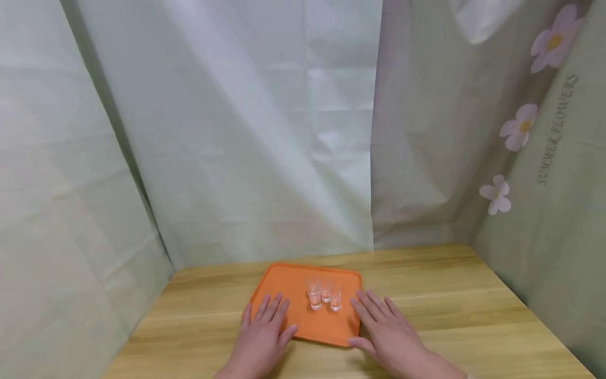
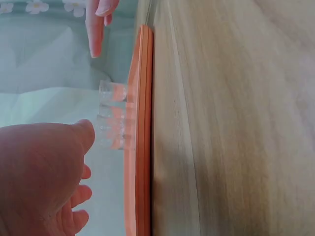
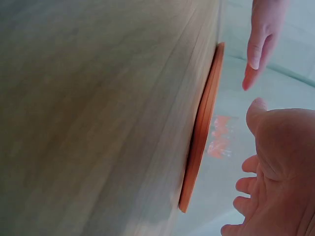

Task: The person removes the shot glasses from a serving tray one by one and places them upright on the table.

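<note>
An orange tray [image 1: 298, 329] lies on the wooden table, turned slightly. Several small clear shot glasses [image 1: 335, 301] stand upright in a tight group right of the tray's middle; they overlap in both wrist views. Fingers spread, my left hand [image 1: 260, 337] is over the tray's near left part, palm down. My right hand [image 1: 390, 334] is at the tray's right edge, its fingers also extended. Both wrist views show the left hand [image 2: 44, 172] and right hand [image 3: 285, 162] raised above the table, apart from the glasses, holding nothing.
Wooden table surface [image 1: 450, 295] extends on both sides of the tray. Pale green cloth [image 1: 265, 158] hangs behind the table, with more on the left and right. The right-hand cloth [image 1: 558, 237] bears printed flowers and lettering.
</note>
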`<control>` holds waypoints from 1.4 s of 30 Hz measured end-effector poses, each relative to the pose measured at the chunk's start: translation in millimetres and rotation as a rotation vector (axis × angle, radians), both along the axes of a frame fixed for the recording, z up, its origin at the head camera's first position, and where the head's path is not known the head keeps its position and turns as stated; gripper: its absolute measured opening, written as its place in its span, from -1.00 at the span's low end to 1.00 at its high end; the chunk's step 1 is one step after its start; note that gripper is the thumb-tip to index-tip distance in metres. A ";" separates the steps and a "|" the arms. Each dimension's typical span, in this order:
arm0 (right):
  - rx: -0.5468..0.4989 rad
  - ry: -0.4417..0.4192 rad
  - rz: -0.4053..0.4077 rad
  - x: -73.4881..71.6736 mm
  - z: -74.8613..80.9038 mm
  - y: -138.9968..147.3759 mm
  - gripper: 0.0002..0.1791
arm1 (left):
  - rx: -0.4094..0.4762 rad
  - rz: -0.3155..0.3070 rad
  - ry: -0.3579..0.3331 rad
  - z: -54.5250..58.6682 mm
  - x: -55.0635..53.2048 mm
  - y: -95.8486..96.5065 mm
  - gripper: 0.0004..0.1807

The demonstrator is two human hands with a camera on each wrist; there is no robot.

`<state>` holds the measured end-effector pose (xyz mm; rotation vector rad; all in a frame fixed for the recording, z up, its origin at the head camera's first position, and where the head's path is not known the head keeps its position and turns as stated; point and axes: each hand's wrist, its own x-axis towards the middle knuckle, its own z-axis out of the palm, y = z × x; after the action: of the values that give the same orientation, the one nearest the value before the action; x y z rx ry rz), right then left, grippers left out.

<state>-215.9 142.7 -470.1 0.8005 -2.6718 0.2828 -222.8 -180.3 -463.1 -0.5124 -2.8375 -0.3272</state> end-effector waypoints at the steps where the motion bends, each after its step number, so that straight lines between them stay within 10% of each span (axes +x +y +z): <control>1: -0.001 -0.008 0.004 0.6 -0.6 0.0 -0.12 | 0.003 0.004 -0.003 -0.5 -0.7 -0.9 -0.29; 26: 0.049 -0.260 0.101 5.2 -0.2 -2.5 -0.03 | 0.012 0.114 -0.022 -15.6 -22.5 -24.0 -0.35; 42: 0.118 -0.278 0.150 5.9 -3.1 -6.6 -0.05 | 0.011 0.168 -0.088 -19.8 -31.9 -36.5 -0.33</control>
<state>-210.0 136.1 -473.2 1.0713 -2.9129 0.2937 -254.7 -216.8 -482.9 -0.2602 -2.9371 -0.3413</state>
